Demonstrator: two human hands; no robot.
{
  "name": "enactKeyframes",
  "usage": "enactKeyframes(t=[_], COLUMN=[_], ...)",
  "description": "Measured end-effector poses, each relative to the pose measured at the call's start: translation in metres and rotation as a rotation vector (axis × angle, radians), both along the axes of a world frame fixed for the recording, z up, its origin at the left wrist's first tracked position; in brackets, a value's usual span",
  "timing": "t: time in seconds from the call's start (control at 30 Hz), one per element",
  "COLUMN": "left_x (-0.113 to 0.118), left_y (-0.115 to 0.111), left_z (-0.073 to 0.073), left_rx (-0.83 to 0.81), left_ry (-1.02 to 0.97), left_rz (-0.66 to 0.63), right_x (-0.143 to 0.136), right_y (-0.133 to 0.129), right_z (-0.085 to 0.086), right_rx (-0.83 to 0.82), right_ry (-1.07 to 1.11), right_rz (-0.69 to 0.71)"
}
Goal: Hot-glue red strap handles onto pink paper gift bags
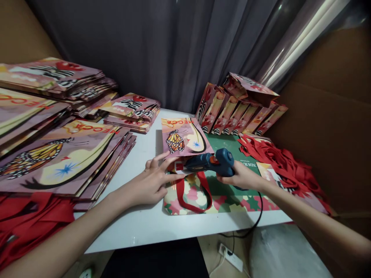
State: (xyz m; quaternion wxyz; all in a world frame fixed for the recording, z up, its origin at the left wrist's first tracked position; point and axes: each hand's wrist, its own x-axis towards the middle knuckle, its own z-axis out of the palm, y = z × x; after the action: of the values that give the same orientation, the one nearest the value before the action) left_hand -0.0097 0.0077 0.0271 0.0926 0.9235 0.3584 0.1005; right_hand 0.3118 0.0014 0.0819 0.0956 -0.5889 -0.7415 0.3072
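Observation:
My right hand (242, 175) is wrapped around the handle of a dark blue glue gun (199, 163). The gun's nozzle points left, over the near, open edge of a paper bag (185, 137) printed with a butterfly and the word MECCA. My left hand (156, 179) lies palm down at that edge with its fingers stretched and spread, touching the bag. From the bag's mouth a red ribbon handle (185, 206) loops toward me. Where the nozzle tip meets the bag is hard to make out.
Beneath the bag lies a green patterned board (226, 144). Stacked flat bags (66, 162) fill the left, with red ribbons (34, 220) in front. Upright bags (232, 114) stand at the back right, near more red ribbons (272, 158). A black cord (259, 216) hangs off the table edge.

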Motion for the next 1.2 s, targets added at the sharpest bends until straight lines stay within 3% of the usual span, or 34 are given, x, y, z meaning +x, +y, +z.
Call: enactKeyframes(t=[0.43, 0.77, 1.2], left_x=[0.003, 0.005, 0.009], left_y=[-0.002, -0.003, -0.007], left_z=[0.001, -0.006, -0.006], left_rx=[0.0, 0.028, 0.085], left_ry=[-0.031, -0.099, -0.105], left_rz=[0.008, 0.015, 0.034], right_x=[0.007, 0.005, -0.032], right_y=[-0.004, -0.008, -0.004], right_z=[0.016, 0.036, 0.058], right_rx=[0.012, 0.061, 0.142], right_ry=[-0.246, -0.388, -0.825], right_rz=[-0.078, -0.034, -0.01])
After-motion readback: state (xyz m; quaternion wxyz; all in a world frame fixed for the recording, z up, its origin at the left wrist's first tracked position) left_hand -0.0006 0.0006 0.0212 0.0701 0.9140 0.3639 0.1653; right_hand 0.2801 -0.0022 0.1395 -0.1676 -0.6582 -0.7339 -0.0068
